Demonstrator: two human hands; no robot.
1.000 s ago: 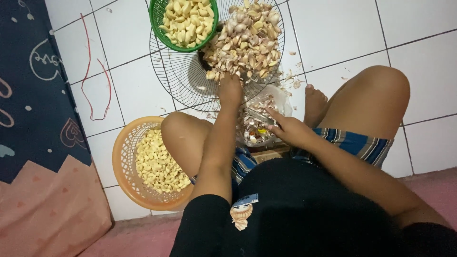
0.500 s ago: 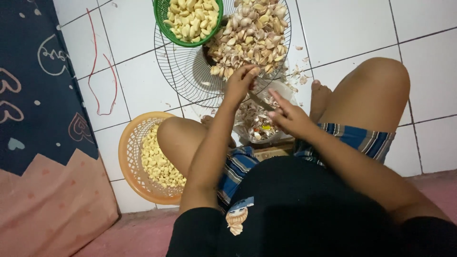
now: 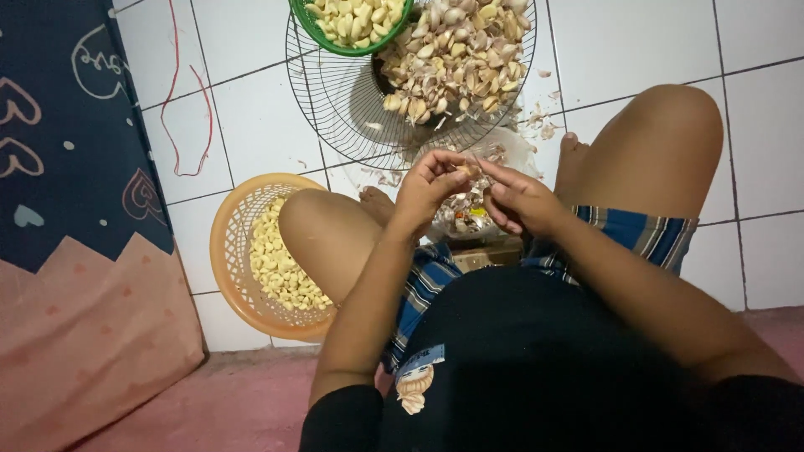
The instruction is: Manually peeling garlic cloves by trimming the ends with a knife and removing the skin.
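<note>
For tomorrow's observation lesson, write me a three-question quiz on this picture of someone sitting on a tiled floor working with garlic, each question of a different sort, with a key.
1. True or false: the orange basket beside the person's knee holds unpeeled garlic with papery skins.
2. Multiple choice: the left hand and right hand meet
A. inside the green basket
B. over the lap, around a garlic clove
C. on the red cord
3. Short answer: what does the pile of unpeeled garlic rest on?

Key
1. False: its cloves look smooth, pale yellow and peeled.
2. B
3. A round wire rack on the white tiled floor.
</note>
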